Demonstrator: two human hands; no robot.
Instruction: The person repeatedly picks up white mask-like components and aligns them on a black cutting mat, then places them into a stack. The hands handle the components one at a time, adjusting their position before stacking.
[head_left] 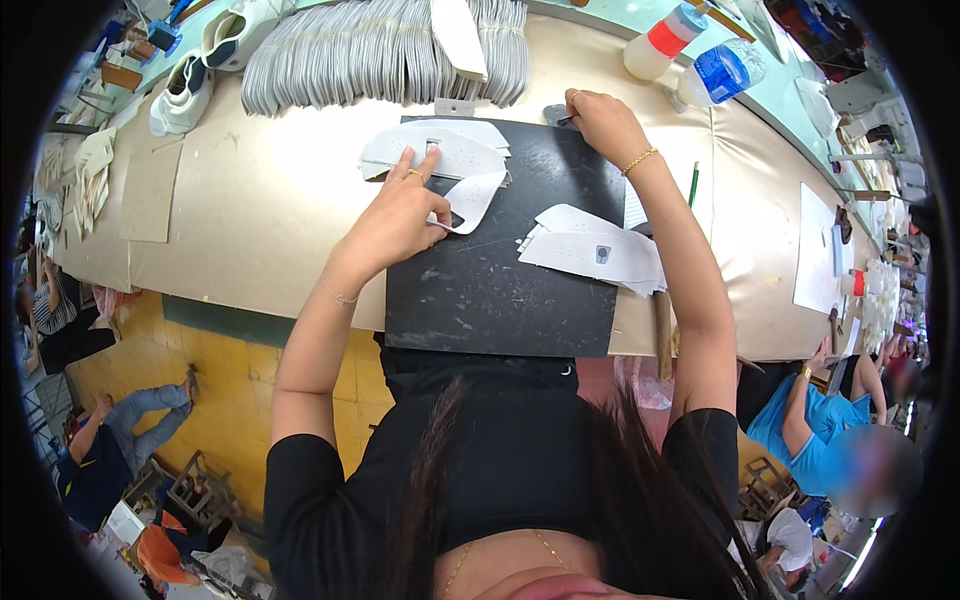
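Note:
On the black mat [480, 300], my left hand [395, 215] lies at a stack of white perforated shoe upper pieces [460, 148]. Two of its fingers press the top piece beside a small dark-edged cutout, while the thumb side grips the curved end of a white shoe piece [478, 200]. My right hand [608, 128] is past the mat's far right corner, fingers pinched together at a small grey item [558, 115]; what they hold is hidden. More white shoe pieces [590, 250], the top one with a grey patch, lie fanned under my right forearm.
A long row of bundled grey pieces [350, 60] lines the table's far side. White shoes [183, 95] stand far left. Two bottles [664, 40] [720, 72] stand far right. A green pencil [694, 183] and a wooden handle [663, 335] lie right of the mat. Other people sit nearby.

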